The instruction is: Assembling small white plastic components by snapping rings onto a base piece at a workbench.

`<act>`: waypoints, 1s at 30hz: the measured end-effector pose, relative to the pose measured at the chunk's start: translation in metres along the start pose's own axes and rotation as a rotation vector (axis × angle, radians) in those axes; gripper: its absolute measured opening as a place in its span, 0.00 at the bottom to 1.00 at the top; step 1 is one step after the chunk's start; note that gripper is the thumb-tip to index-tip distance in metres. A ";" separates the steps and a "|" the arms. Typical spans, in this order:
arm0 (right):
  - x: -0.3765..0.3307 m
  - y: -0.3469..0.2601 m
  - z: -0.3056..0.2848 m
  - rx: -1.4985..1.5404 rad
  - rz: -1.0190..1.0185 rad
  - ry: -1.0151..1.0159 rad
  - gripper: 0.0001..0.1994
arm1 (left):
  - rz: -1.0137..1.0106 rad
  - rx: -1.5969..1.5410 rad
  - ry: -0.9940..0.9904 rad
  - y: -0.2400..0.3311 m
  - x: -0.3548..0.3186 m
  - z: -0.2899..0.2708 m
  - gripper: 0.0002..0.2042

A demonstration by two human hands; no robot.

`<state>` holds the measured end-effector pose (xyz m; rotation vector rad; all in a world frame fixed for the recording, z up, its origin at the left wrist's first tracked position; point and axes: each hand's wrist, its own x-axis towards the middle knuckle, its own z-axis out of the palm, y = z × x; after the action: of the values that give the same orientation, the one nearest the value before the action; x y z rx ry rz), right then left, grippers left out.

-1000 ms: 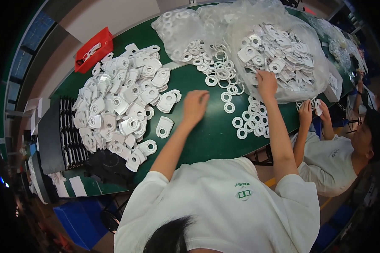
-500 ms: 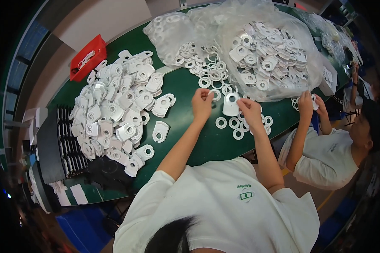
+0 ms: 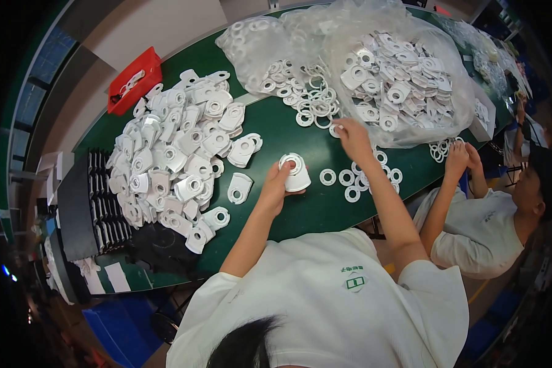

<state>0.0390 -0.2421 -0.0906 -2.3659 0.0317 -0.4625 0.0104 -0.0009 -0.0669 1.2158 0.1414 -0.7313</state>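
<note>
My left hand (image 3: 277,187) grips a white plastic cover (image 3: 298,180), its thumb on a ring-shaped part around the cover's round hole. The cover is held just above the green table. Farther right, my right hand (image 3: 356,142) has its fingertips pinched at a white ring (image 3: 334,130) on the near edge of a loose ring pile (image 3: 316,101). Several flat white rings (image 3: 327,177) lie on the table below my right forearm. Left of my left hand, single white covers (image 3: 240,188) lie beside a big heap of similar covers (image 3: 172,150).
A clear plastic bag (image 3: 463,116) full of white covers stands at the back right; another bag (image 3: 251,52) holds rings. A red bin (image 3: 135,80) is at the far left, above a black slotted rack (image 3: 107,202). A co-worker's hands (image 3: 463,158) work at the right.
The cover has passed from my right hand to my left, which has moved down and left. My right hand has gone up and left to the ring pile.
</note>
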 end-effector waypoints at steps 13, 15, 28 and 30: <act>0.023 -0.001 -0.022 -0.001 0.044 -0.143 0.06 | 0.115 -0.160 -0.175 0.022 -0.021 -0.005 0.22; 0.021 -0.036 -0.026 0.513 0.176 -0.113 0.05 | 0.121 -0.152 -0.170 0.024 -0.021 -0.004 0.23; 0.002 -0.087 -0.031 0.157 -0.794 -0.345 0.15 | 0.108 -0.106 -0.239 0.046 -0.030 -0.003 0.25; 0.005 -0.088 -0.033 0.137 -0.822 -0.369 0.16 | 0.109 -0.104 -0.248 0.045 -0.029 -0.004 0.24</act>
<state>0.0228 -0.1989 -0.0082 -2.2060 -1.1303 -0.3695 0.0154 0.0223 -0.0192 1.0170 -0.0900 -0.7631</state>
